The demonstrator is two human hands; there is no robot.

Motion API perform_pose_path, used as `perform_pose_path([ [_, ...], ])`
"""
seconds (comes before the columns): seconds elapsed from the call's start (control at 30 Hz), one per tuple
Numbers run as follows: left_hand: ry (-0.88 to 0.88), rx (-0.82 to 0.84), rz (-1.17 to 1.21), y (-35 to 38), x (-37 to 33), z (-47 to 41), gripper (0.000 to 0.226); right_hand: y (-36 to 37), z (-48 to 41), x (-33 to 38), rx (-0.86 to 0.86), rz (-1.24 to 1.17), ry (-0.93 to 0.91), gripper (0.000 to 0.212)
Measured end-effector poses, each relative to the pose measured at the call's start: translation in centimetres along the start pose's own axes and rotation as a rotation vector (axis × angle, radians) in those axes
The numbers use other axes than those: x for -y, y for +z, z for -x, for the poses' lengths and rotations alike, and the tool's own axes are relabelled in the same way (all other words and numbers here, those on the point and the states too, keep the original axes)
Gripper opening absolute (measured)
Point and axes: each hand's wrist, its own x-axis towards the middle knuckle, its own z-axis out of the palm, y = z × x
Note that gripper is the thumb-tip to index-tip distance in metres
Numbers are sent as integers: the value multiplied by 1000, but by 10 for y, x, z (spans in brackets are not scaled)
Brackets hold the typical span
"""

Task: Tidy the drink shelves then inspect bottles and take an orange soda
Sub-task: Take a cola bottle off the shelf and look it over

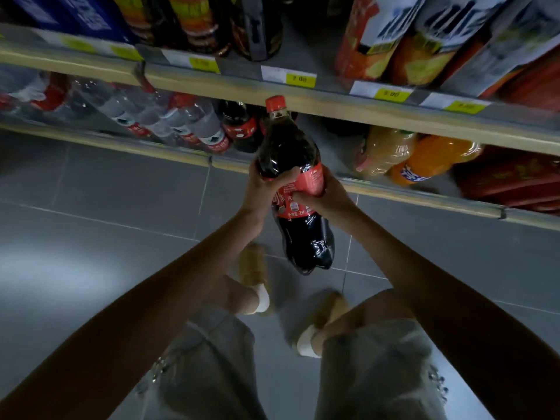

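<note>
A large cola bottle (291,153) with a red cap and red label hangs in front of the lower shelf, held by both hands around its label. My left hand (266,189) wraps the bottle from the left. My right hand (327,197) grips it from the right, fingers across the label. An orange soda bottle (436,160) lies on the lower shelf to the right, next to a paler orange juice bottle (385,151). Another cola bottle (239,125) stands on that shelf just behind the held one.
Clear water bottles (169,122) with red labels fill the lower shelf's left part. The upper shelf (242,86) carries juice cartons (424,40), dark bottles and yellow price tags. Red boxes (515,183) sit at far right. Grey tiled floor and my legs lie below.
</note>
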Motion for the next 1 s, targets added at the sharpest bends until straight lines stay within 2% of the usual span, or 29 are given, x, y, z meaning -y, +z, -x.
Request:
perform_pose_path([
  [0.23,54,39,-41,1,92,-81,54,-9,-68,-94,-46,67,-38,62],
  [0.37,89,57,-46,4,127,-116,69,-15,-100,-132,-90,126,-72,66],
  [0.47,102,25,-23,13,137,-132,72,-22,-113,-143,-137,130,-118,50],
  [0.53,123,36,-19,18,133,-138,68,-27,-116,-139,-163,122,-163,43],
  [0.63,208,79,8,22,125,-146,52,-33,-114,-128,-110,124,-228,39],
  [0.8,261,116,-22,30,116,-157,80,-46,-118,-116,-98,194,-243,78],
  [1.0,368,187,-36,35,108,-172,73,-45,-125,-120,-334,124,-304,79],
])
